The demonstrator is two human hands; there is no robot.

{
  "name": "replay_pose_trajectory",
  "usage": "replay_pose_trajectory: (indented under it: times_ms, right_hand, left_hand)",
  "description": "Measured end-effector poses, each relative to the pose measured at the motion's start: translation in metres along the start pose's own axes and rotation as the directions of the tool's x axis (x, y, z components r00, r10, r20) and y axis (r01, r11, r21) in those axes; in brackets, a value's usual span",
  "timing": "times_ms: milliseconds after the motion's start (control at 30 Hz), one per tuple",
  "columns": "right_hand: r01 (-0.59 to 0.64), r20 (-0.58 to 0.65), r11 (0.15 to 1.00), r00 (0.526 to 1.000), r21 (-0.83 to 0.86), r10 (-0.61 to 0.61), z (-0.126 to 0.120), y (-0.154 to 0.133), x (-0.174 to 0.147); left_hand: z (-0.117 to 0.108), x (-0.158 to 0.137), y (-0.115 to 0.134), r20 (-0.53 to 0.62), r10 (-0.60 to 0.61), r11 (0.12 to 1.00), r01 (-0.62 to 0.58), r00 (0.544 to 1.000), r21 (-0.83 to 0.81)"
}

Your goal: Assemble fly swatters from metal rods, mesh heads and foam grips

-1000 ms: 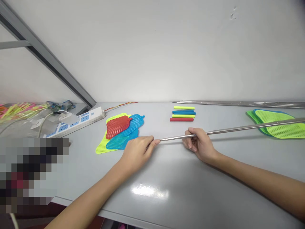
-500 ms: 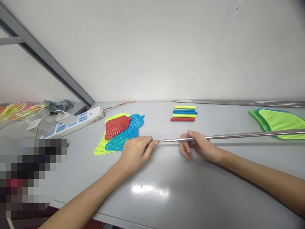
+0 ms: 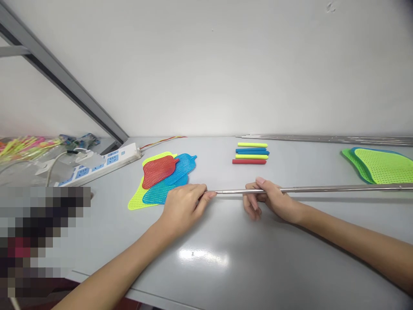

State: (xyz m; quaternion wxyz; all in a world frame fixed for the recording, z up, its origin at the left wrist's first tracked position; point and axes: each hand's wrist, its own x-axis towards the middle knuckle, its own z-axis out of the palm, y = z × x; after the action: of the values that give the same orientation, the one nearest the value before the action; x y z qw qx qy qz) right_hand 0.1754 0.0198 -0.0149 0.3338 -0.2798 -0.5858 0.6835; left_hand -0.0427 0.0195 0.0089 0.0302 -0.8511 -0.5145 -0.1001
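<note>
A long silver telescopic rod (image 3: 332, 188) runs nearly level across the right half of the view and leaves it at the right edge. My left hand (image 3: 184, 206) pinches the rod's thin left end between thumb and fingers; the tip is hidden inside the hand. Farther along, my right hand (image 3: 271, 199) has the rod between its thumb and index finger, the other fingers curled loosely below. Just behind my left hand lie fly swatter heads, a red one (image 3: 158, 171) over blue (image 3: 182, 168) and yellow ones (image 3: 137, 200), one blue head partly covered by the hand.
Coloured plastic tubes (image 3: 249, 162) lie in a row behind my hands. Thin metal rods (image 3: 325, 140) rest along the wall. Green and yellow swatter heads (image 3: 383, 165) are stacked at right. A power strip (image 3: 124, 155) with plugs and bagged colourful items (image 3: 29, 148) stand at left on the grey table (image 3: 258, 267).
The rod's right part has dropped slightly, so it lies more level. My right hand has moved a little right and down. The left hand keeps its pinch.
</note>
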Motion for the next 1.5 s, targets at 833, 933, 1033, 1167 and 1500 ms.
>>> replay_pose_trajectory:
  times_ms: [833,933,1033,1167,1500]
  right_hand:
    - [-0.01,0.056,0.994,0.998,-0.105,0.016,0.008,0.002,-0.003]
    - [-0.017,0.056,0.994,0.998,-0.105,0.023,0.01,0.003,-0.003]
    - [-0.021,0.056,0.995,0.998,-0.094,0.027,0.011,0.003,-0.004]
    - [-0.03,0.073,0.992,0.997,-0.124,0.04,0.012,-0.001,-0.006]
    - [-0.051,0.061,0.991,0.996,-0.126,0.059,0.013,-0.001,-0.004]
  left_hand:
    - [0.001,-0.007,0.006,-0.031,0.072,0.997,-0.073,0.997,-0.025]
    - [0.001,-0.008,0.007,-0.044,0.087,0.996,-0.088,0.995,-0.016]
    - [0.0,-0.008,0.009,-0.051,0.113,0.993,-0.114,0.992,-0.021]
    - [0.001,-0.009,0.012,-0.041,0.14,0.989,-0.141,0.989,-0.043]
    - [0.001,-0.009,0.016,0.069,0.105,0.99,-0.097,0.992,-0.104]
